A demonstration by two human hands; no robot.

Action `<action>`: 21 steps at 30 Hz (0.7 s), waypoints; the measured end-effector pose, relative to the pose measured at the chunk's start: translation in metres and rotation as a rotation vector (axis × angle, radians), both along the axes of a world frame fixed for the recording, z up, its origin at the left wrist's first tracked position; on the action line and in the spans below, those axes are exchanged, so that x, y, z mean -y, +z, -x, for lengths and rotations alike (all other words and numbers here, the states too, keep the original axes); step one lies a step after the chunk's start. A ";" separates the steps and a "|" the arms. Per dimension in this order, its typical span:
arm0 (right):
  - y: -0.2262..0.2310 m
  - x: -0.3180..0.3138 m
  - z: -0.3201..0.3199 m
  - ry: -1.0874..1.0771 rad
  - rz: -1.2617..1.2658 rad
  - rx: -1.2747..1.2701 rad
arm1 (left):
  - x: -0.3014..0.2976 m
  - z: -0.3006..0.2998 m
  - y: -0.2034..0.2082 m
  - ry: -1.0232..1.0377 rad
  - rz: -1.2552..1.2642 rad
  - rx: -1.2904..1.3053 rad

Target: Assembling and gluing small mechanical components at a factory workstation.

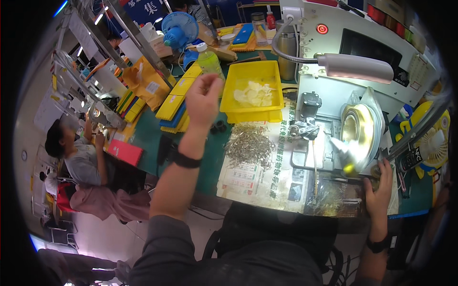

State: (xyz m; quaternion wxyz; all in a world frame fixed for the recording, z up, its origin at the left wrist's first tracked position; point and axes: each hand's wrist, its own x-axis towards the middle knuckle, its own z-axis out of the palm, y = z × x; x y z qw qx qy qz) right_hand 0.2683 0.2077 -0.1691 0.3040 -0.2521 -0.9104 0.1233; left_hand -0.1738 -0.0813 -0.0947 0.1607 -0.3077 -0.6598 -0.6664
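My left hand (205,97) is raised over the stacks of yellow trays, left of a yellow bin (253,114). Its fingers are curled together, and whatever they may pinch is too small to make out. Thin, pale translucent pieces (256,94) lie in the bin. Below it, a heap of small metal parts (249,145) is spread on a printed sheet (281,190). At the bench's front right, my right hand (379,190) rests beside a round metal knob (375,170), thumb and fingers apart. Just left of that hand stands a machine with a round wheel (351,128), its front smeared by blur or glare.
A lamp on a bent neck (355,66) hangs over the machine. A green-capped bottle (209,59), a blue fan (179,29) and a steel flask (287,52) stand farther back. A yellow fan (435,138) is at the right. Another person (83,152) works at the left.
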 end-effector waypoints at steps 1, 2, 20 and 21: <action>-0.001 0.000 0.001 0.003 0.000 0.000 | -0.006 -0.019 -0.005 -0.120 -0.049 0.080; -0.002 0.000 0.001 0.001 -0.003 0.001 | -0.011 -0.029 -0.016 -0.092 0.019 0.052; -0.004 0.002 -0.004 -0.035 -0.065 0.004 | -0.019 -0.065 -0.058 -0.086 0.237 0.019; -0.004 0.002 -0.001 -0.026 -0.054 -0.001 | -0.016 -0.061 -0.061 -0.052 0.242 0.010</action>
